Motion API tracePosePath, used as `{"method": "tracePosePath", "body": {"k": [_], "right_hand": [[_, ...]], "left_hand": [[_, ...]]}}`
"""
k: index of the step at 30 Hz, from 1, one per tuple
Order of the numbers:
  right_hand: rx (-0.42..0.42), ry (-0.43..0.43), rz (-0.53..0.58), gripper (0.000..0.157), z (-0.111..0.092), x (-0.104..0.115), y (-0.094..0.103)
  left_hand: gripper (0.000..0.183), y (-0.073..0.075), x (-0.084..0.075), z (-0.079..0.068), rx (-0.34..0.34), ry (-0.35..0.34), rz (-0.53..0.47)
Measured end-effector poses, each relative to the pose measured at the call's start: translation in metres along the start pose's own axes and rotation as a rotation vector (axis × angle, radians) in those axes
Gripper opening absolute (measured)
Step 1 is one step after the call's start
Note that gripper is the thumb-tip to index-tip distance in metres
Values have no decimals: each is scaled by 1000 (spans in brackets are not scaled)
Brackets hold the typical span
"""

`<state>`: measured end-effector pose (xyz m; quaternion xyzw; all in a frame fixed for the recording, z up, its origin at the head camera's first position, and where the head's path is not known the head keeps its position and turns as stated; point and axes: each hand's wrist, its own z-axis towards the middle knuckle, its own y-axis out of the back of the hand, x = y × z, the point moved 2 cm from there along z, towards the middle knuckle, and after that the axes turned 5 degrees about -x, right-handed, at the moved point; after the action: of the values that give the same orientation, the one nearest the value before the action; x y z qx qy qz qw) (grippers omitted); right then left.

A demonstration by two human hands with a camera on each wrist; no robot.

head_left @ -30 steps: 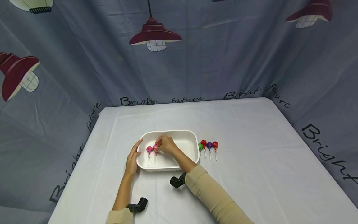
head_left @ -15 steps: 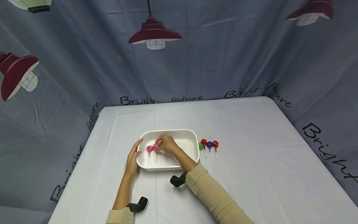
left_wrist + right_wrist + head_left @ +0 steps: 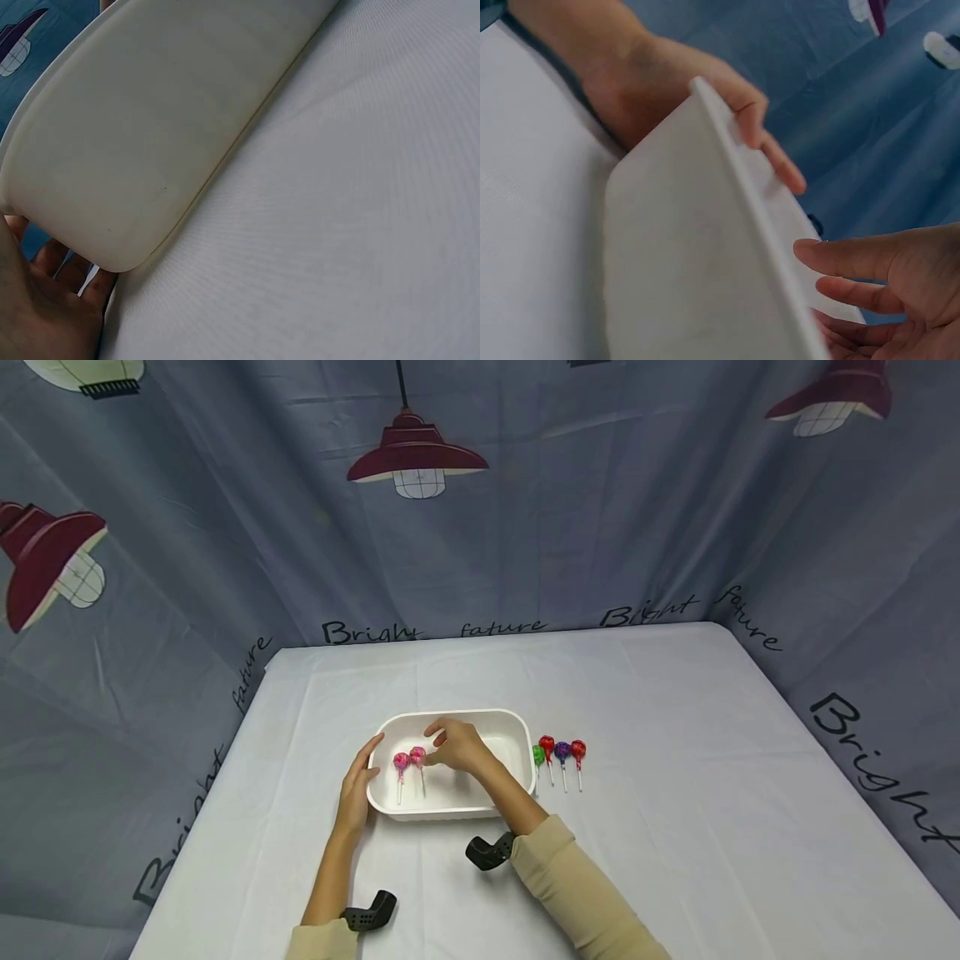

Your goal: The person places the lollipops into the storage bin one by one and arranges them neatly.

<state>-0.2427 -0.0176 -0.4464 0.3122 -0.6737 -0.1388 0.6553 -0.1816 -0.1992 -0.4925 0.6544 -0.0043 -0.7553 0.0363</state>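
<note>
A white tray (image 3: 472, 812) stands on the table. My left hand (image 3: 352, 793) grips its left end, with thumb and a fingertip over the rim; in the left wrist view, other fingers of the left hand (image 3: 64, 300) lie along the outer wall. Two pink lollipops lie side by side in the tray's left part, sticks toward me: one left lollipop (image 3: 401, 762) and one right lollipop (image 3: 417, 756). Over the tray, just right of them, my right hand (image 3: 461, 746) holds nothing, thumb and fingers apart. In the right wrist view, the tray wall (image 3: 690, 225) hides the lollipops.
Right of the tray, several lollipops lie in a row on the white cloth (image 3: 675, 827): a green lollipop (image 3: 537, 754) close to the tray wall, a red lollipop (image 3: 547, 745), a purple lollipop (image 3: 562, 750) and another red lollipop (image 3: 577, 750). A grey printed curtain (image 3: 525, 543) hangs behind.
My right hand has let go of the right pink lollipop, its fingers have spread, and it has drawn slightly right. That lollipop's stick has swung a little rightward. The left hand stays at the tray.
</note>
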Motion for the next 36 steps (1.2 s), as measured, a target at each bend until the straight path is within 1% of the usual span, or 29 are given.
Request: {"method": "tracePosePath", "body": {"k": [6, 9, 13, 17, 20, 23, 25, 27, 30, 32, 34, 36], "right_hand": [[-25, 129, 31, 34, -16, 8, 26], [-37, 178, 47, 31, -26, 10, 41], [-52, 207, 77, 28, -38, 8, 64], [-74, 209, 120, 28, -48, -2, 87], [-118, 188, 139, 29, -54, -13, 103], [-196, 177, 156, 29, -58, -27, 118], [-249, 179, 184, 30, -65, -29, 128], [-305, 181, 215, 30, -72, -34, 137], [-379, 163, 273, 30, -75, -54, 146], [-434, 146, 298, 32, -72, -77, 148], [-485, 137, 321, 32, -69, -99, 149], [-532, 128, 349, 30, -71, -112, 150]], "left_hand": [[52, 0, 0, 0, 8, 6, 10], [52, 0, -1, 0, 6, -1, 19], [52, -1, -1, 0, 1, -7, 30], [52, -1, -1, 0, -2, -9, 27], [52, 0, -1, 0, -2, -11, 22], [52, 0, 0, 1, -1, -15, 16], [52, 1, 1, 1, 0, -15, 16], [52, 2, 9, 3, -6, -18, 9], [53, 4, 22, 6, -17, -11, 5], [53, 6, 31, 8, -27, -8, 2], [54, 6, 32, 8, -33, -5, 6], [54, 5, 33, 8, -30, -7, 9]]}}
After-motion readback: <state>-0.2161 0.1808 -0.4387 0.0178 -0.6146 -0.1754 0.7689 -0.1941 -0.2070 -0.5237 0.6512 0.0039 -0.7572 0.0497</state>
